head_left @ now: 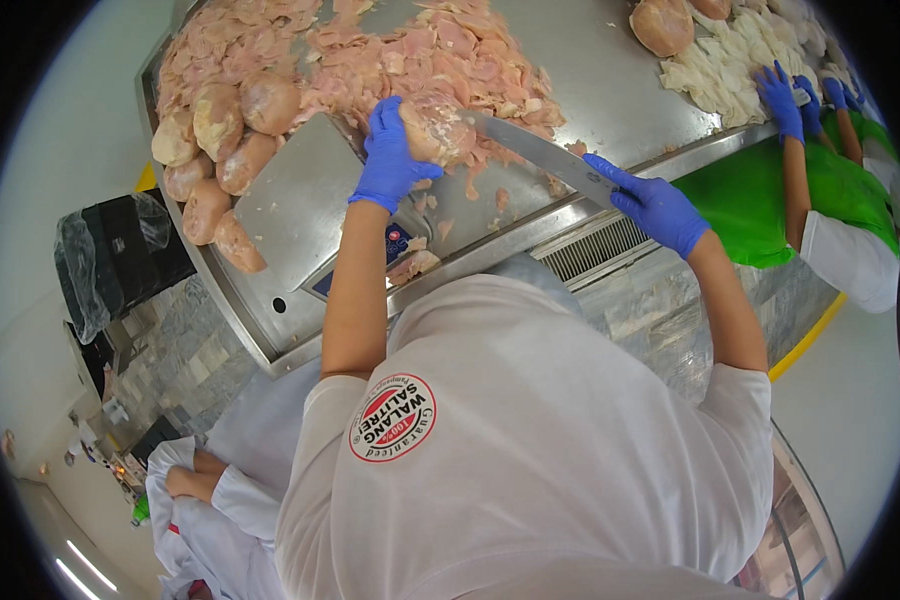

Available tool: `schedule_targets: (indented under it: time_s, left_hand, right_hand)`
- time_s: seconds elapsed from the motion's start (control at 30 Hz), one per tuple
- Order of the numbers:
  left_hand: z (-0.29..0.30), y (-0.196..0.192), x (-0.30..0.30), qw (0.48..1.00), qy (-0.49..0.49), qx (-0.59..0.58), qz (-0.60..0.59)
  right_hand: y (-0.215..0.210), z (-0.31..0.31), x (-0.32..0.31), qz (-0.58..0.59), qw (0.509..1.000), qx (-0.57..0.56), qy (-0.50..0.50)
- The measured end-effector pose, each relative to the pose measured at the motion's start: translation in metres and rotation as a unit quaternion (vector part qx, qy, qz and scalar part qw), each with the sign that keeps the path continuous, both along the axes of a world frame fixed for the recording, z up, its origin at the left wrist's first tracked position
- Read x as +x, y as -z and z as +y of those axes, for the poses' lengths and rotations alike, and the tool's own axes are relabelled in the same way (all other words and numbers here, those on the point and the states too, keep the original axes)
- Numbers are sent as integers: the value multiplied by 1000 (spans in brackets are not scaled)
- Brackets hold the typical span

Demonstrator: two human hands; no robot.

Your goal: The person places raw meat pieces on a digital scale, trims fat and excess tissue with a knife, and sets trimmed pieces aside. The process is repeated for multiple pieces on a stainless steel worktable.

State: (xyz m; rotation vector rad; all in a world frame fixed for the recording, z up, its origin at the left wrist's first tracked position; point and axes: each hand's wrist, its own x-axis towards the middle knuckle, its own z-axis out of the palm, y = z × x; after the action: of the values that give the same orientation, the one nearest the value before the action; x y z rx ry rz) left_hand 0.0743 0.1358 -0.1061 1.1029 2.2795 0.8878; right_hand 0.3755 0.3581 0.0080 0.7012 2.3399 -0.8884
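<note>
In blue gloves, my hands work above a steel table (pixel 582 45). My left hand (pixel 394 160) is closed on the side of a rounded, pinkish ham (pixel 438 128), thumb toward me. My right hand (pixel 665 212) grips the handle of a long slicing knife (pixel 542 155); its index finger lies along the blade. The knife's far end meets the ham's right side. Behind the ham spreads a heap of thin ham slices (pixel 450 55). Several whole hams (pixel 218 120) lie to the left, beside a weighing scale with a flat steel plate (pixel 300 195).
At the right, a co-worker's blue-gloved hands (pixel 782 105) are near white crumpled cloth (pixel 720 75) and another ham (pixel 662 27); green aprons (pixel 815 205) press by the table's edge. A black crate (pixel 120 250) stands left. Behind me at lower left is a person in white (pixel 215 515).
</note>
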Motion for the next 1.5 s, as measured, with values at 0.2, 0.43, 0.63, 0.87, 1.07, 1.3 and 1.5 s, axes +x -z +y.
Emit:
schedule_targets:
  time_s: [0.2, 0.43, 0.63, 0.87, 1.07, 1.3, 1.5]
  left_hand:
    - [3, -1, 0, 999, 10, -19, 40]
    - [7, -2, 2, 999, 5, -35, 26]
    - [6, -1, 3, 998, 4, -39, 48]
    - [4, -2, -10, 999, 39, -30, 11]
    - [1, 1, -21, 998, 66, -14, -5]
    - [0, -1, -32, 995, 88, -43, -7]
    - [0, 9, 17, 992, -57, 102, 42]
  right_hand:
    - [5, -5, 0, 31, 999, -23, -20]
    - [10, -5, 2, 77, 996, -27, -34]
    - [13, 12, 1, 25, 999, 1, 20]
    - [26, 21, 2, -4, 999, 31, 32]
    - [31, 9, 6, 51, 998, 13, -34]
    - [26, 24, 5, 48, 999, 19, 12]
    - [47, -1, 8, 77, 995, -34, 53]
